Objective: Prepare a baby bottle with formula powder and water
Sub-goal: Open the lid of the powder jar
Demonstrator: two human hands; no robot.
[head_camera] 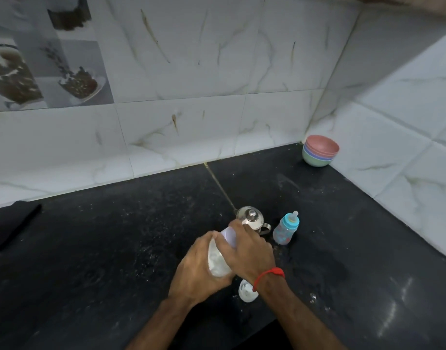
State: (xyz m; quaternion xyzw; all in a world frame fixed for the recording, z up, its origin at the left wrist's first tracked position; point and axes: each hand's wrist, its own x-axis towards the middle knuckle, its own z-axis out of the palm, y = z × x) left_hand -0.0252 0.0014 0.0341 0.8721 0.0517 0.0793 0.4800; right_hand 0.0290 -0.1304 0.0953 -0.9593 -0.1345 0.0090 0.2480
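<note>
My left hand (pixel 194 271) grips the lower body of a clear container of white formula powder (pixel 217 261), tilted over the black counter (pixel 116 248). My right hand (pixel 247 248) grips its pale lilac lid (pixel 228 234) at the top. A baby bottle (pixel 285 229) with a blue collar and clear teat stands upright just right of my hands. Behind my right hand stands a small steel pot (pixel 252 219) with a knobbed lid. A small white round piece (pixel 246 294) lies on the counter under my right wrist.
A stack of pastel bowls (pixel 320 150) sits in the back right corner where the tiled walls meet. A dark flat object (pixel 12 226) lies at the counter's left edge. White powder specks dot the counter around the bottle.
</note>
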